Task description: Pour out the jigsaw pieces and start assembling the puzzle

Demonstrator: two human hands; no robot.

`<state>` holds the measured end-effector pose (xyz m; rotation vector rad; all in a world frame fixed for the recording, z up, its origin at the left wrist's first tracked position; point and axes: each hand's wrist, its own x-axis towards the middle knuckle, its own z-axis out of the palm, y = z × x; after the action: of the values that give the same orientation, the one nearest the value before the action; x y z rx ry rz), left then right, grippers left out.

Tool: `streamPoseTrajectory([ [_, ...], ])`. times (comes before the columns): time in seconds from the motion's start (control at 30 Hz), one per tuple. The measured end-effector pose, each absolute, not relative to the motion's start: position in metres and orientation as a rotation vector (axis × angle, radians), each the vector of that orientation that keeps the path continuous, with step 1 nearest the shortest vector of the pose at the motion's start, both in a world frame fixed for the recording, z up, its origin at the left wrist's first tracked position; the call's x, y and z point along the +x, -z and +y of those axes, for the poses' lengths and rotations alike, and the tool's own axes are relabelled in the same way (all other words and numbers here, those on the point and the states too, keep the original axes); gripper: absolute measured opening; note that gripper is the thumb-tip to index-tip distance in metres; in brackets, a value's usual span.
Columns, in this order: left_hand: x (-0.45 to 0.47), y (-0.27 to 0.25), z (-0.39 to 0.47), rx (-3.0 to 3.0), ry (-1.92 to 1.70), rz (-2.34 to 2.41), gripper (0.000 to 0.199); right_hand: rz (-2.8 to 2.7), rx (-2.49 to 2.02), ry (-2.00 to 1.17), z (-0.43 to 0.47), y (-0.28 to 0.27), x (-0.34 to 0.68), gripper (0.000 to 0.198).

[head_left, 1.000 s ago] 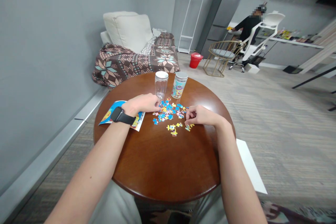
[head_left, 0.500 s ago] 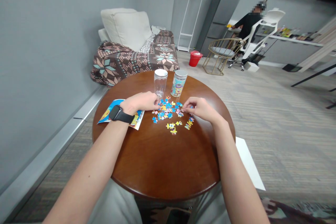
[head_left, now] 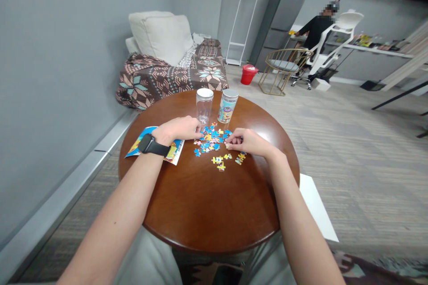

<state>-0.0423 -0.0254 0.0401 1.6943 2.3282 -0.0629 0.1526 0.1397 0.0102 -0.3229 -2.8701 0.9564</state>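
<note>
Brown wooden table (head_left: 210,205): it is round, and carries the puzzle pieces, two jars and a printed sheet.
Puzzle pile (head_left: 210,139): mostly blue pieces, loose and partly overlapping, on the far half of the table, between the two hands.
Left hand (head_left: 183,128): it lies low at the left edge of the pile, the fingers bent and close together; whether they hold a piece, I cannot tell.
Right hand (head_left: 249,141): it is at the right edge of the pile, thumb and finger in a narrow pinch; a small pale piece (head_left: 228,146) seems to be between them.
Yellow pieces (head_left: 219,161): a little group, on the near side of the pile, apart from it.
Short strip (head_left: 240,157): some pieces that look joined, just on the near side of the right hand.
Jars: a clear jar (head_left: 204,107) at left and a picture jar (head_left: 227,107) at right, both upright with lids on, beyond the pile.
Printed sheet (head_left: 175,153): flat at left, partly under the wrist with the black watch (head_left: 154,145).
Piece work: I judge it is picking and sorting of single pieces.
Next move: in my judgement, it calls for a light, exact pinch, and care not to push the neighbour pieces.
</note>
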Motion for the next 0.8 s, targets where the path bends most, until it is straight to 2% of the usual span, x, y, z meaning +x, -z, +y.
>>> streamPoseTrajectory([
  [0.47, -0.043, -0.039, -0.025, 1.711, 0.063, 2.326, 0.034, -2.78, -0.363, -1.129, 0.133, -0.02, 0.153, 0.014],
  [0.8, -0.043, -0.039, -0.025, 1.714, 0.044, 2.31, 0.032, -2.694, -0.288, -0.954, 0.137, -0.015, 0.149, 0.007],
])
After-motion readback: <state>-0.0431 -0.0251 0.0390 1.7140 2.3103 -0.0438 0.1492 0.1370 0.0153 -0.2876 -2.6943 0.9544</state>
